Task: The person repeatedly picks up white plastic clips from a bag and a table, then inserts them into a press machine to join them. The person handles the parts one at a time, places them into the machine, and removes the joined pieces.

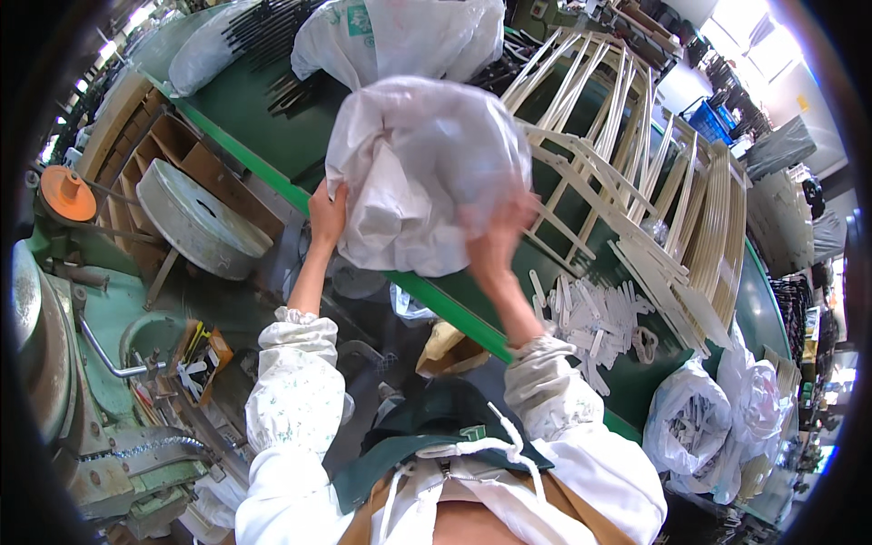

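A large white plastic bag (404, 173) is spread wide in front of me, over the near edge of the green-topped table. Its mouth faces me, and folds of the bag bunch up inside it. On the bag's left rim my left hand (329, 216) is closed, thumb over the plastic. My right hand (500, 232) is at the bag's lower right side, smeared by motion, so its grip cannot be made out. Just right of it on the table lies a loose pile of small white flat pieces (599, 318).
Long cream-coloured strips and frames (590, 91) cover the table's right half. Behind the bag stands another white bag (400, 41), near black rods (272, 41). Bags of white pieces (688, 418) sit at the right. A green machine (100, 391) and a metal drum (204, 222) stand left.
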{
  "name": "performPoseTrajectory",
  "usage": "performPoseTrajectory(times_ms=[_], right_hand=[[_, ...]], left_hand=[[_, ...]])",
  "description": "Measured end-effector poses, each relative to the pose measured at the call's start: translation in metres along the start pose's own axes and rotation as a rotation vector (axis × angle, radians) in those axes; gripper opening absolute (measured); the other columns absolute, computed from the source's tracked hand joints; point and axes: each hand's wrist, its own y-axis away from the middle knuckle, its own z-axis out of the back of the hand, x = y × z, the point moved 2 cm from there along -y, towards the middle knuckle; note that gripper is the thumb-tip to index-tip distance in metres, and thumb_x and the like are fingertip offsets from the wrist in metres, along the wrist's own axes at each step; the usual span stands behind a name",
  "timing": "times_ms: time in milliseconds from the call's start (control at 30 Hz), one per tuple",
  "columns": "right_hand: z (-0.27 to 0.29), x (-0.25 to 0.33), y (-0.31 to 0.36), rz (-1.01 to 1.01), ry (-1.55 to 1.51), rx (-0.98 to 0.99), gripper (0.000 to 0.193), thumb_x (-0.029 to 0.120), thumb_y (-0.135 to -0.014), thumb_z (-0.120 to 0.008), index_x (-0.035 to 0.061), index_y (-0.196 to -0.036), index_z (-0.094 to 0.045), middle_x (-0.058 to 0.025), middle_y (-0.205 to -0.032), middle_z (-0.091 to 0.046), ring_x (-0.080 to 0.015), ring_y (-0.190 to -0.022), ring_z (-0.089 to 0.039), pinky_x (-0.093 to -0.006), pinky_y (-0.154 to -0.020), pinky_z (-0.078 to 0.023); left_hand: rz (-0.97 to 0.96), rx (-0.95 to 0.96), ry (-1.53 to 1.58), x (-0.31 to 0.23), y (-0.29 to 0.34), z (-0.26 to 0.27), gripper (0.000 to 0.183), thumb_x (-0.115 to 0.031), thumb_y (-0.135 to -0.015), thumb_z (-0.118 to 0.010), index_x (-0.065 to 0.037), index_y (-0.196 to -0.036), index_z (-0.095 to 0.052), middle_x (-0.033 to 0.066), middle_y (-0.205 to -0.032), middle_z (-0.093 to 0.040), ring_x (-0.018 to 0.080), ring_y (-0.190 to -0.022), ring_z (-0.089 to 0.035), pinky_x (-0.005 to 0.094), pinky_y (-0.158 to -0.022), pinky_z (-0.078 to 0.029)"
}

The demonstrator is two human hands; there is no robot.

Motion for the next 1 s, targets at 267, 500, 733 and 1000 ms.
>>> performPoseTrajectory(times_ms=[267,500,733,1000], right_hand=[[-0.164,-0.059,0.090,-0.265,0.368,0.801,0.082,0.047,-0.056,-0.076,0.0239,-0.129,-0.051,-0.0090,-0.140,-0.040,-0.0394,-0.131,-0.029,-0.0775,-0.092,-0.020],[0.135,-0.054,0.118,-0.084,-0.012,0.228,0.053,0.006,-0.069,-0.065,0.0050,-0.121,-0.055,-0.0153,-0.127,-0.054,-0.0315,-0.121,-0.050,-0.0497,-0.104,-0.033],[0.305,-0.255,0.152,-0.367,0.594,0.283,0.044,0.030,-0.081,-0.063,0.0100,-0.120,-0.056,-0.0117,-0.126,-0.052,-0.0323,-0.122,-0.043,-0.0493,-0.101,-0.034],[0.285,-0.292,0.150,-0.413,0.822,0.456,0.050,0.045,-0.079,-0.062,0.0188,-0.121,-0.058,-0.0110,-0.128,-0.048,-0.0339,-0.120,-0.041,-0.0500,-0.101,-0.032]], left_hand=[[0.179,0.091,0.076,-0.012,0.013,-0.010,0.033,-0.028,-0.087,-0.065,0.004,-0.095,-0.064,0.0073,-0.085,-0.065,0.0144,-0.077,-0.054,0.0322,-0.074,-0.046],[-0.640,-0.337,-0.474,-0.084,0.061,-0.006,0.060,-0.030,-0.087,-0.064,0.000,-0.131,-0.037,0.0195,-0.134,-0.039,0.0346,-0.121,-0.038,0.0477,-0.100,-0.027],[-0.864,0.890,0.111,-0.171,0.229,-0.243,0.072,-0.035,-0.078,-0.068,-0.001,-0.134,-0.038,0.0152,-0.139,-0.039,0.0320,-0.133,-0.032,0.0460,-0.112,-0.018],[-0.910,1.052,0.036,-0.197,0.285,-0.367,0.087,-0.057,-0.067,-0.069,-0.007,-0.132,-0.044,0.0160,-0.137,-0.041,0.0322,-0.132,-0.033,0.0482,-0.112,-0.018]])
